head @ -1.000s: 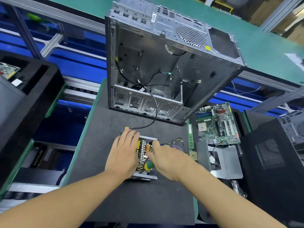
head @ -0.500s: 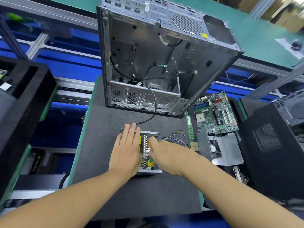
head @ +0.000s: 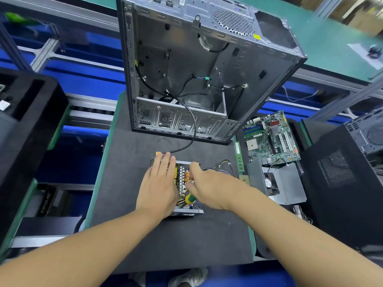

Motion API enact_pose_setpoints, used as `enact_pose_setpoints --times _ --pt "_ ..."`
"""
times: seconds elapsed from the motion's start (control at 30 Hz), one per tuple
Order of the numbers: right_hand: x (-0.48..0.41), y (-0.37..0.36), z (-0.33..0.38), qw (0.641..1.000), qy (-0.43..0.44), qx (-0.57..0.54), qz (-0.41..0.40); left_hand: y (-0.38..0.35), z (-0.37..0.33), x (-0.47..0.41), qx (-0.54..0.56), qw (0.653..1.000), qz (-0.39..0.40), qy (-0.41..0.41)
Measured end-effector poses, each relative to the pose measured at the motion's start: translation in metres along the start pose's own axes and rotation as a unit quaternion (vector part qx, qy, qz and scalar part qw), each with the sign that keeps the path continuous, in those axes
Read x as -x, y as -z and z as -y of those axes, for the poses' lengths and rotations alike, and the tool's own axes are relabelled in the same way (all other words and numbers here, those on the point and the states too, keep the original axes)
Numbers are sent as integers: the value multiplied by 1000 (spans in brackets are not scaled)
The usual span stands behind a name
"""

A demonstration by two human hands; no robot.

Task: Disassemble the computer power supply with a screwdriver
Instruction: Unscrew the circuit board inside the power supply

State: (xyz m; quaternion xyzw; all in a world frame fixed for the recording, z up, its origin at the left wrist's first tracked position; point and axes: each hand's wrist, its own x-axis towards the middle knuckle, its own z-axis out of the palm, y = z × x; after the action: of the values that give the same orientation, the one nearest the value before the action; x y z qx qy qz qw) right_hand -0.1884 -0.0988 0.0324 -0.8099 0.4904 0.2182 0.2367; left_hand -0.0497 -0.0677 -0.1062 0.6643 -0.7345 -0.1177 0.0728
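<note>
Just below frame centre, the power supply [head: 179,184] sits opened on the dark mat [head: 132,154], long axis running away from the person. The left hand [head: 158,188] lies flat and spread on its left half; the right hand [head: 209,188] curls round the green-handled screwdriver [head: 189,199] over the exposed board. The empty computer case [head: 199,75] stands behind, its black cable [head: 191,129] trailing close

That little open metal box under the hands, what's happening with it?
A person is taking apart a power supply on a dark mat. The left hand lies flat on it, steadying it. The right hand holds a green-and-yellow screwdriver over its exposed parts. An emptied computer case stands behind.
</note>
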Motion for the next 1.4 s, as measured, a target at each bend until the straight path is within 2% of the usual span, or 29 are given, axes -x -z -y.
enact_pose_setpoints --times 0.17,0.33,0.4,0.6,0.73,0.8,0.9,1.03,1.13,1.2,1.3,1.4 --pt "4 4 -2 994 -18 -77 70 5 -3 -2 31 999 0 18" --pt "5 -2 1 998 -64 2 -8 5 -3 -2 38 999 4 24" --pt "3 -1 -1 999 -35 15 -4 5 -3 -3 37 999 2 31" --pt "4 3 -7 994 -13 -90 56 4 -4 -4 43 998 -8 43" --pt "4 -3 -2 997 -68 -27 -13 2 -5 -5 32 998 0 47" --pt "2 -4 0 998 -60 1 -24 2 -5 -5 30 998 -4 50" --pt "2 0 0 1000 -20 -9 2 2 -4 -4 38 998 -13 46" --pt "5 5 -5 997 -29 -52 52 2 -4 -4 47 998 -28 42" --pt "8 1 -3 997 -52 -64 15 0 -4 -4 47 997 -32 43" --pt "8 -2 -1 998 -57 -20 -22 0 -4 -4 49 997 -34 42" --pt "7 -7 -1 997 -12 28 -71 1 -4 -4 44 998 -32 39" --pt "7 -2 -3 998 0 -53 -15 1 -3 -4 46 998 -32 39"
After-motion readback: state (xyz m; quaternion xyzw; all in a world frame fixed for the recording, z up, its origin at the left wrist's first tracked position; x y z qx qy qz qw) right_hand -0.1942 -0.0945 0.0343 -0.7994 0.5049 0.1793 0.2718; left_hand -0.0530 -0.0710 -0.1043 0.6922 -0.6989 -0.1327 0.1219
